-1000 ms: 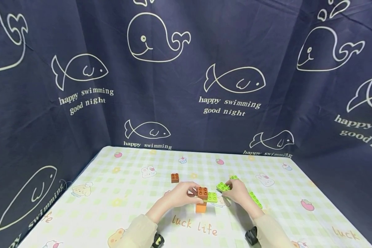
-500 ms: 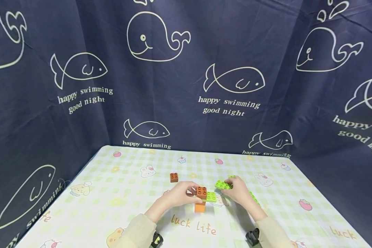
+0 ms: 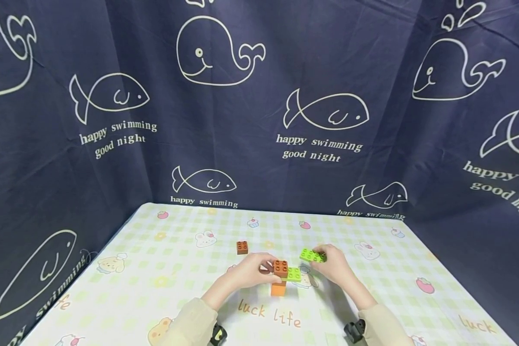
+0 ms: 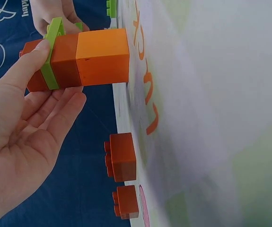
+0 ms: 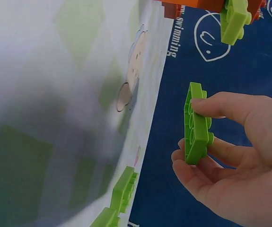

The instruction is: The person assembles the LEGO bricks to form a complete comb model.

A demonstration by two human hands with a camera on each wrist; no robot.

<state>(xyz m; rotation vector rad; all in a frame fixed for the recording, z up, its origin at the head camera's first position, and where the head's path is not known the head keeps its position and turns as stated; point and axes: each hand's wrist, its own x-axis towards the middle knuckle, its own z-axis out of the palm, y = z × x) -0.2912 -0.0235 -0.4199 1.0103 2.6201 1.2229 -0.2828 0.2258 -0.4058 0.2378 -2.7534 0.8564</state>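
A loose brown brick [image 3: 242, 248] lies on the table [image 3: 199, 276]. The left hand [image 3: 250, 270] clamps the stack [image 4: 69, 60] between thumb and fingers, apparently steadying it. Rightward, the right hand [image 3: 334, 264] pinches a green brick [image 3: 312, 255] off the table by its edges, seemingly leaving its underside free. Unlike 1 second ago, 2 loose green bricks [image 5: 123, 189] are hidden from the head view.

1. Navy curtains [image 3: 259, 144] hang behind and along both sides, printed with white whales [image 3: 199, 53], fish [image 3: 338, 116] and lettering [image 3: 319, 144].
2. A pale checkered cloth [image 3: 134, 293] with cartoon prints [image 3: 205, 239] covers the counter [image 3: 432, 317].
3. The curtains are lightly creased.
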